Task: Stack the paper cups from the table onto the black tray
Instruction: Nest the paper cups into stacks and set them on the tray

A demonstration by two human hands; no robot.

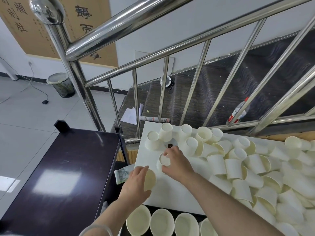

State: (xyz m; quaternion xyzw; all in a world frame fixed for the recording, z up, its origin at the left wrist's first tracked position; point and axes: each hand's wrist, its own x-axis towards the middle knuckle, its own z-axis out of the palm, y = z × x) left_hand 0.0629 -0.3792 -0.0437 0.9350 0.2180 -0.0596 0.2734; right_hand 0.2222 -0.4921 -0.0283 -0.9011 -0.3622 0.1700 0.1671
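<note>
Fingers (167,151) of right hand (177,161) curled round rim of upside-down cup (164,161) on white table (179,189), pinching it, likely to lift it. Left hand (136,183) wrapped round side of second cup (149,179), mouth tilted toward right hand, seemingly held ready to nest the two. Loose heap of cups (255,167) to the right, near. Upright cups (162,222) in a row on black tray (148,206) just below table edge, presumably starting points for stacks.

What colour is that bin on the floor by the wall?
The bin is dark mesh with a pale liner, seen in the head view.
</note>
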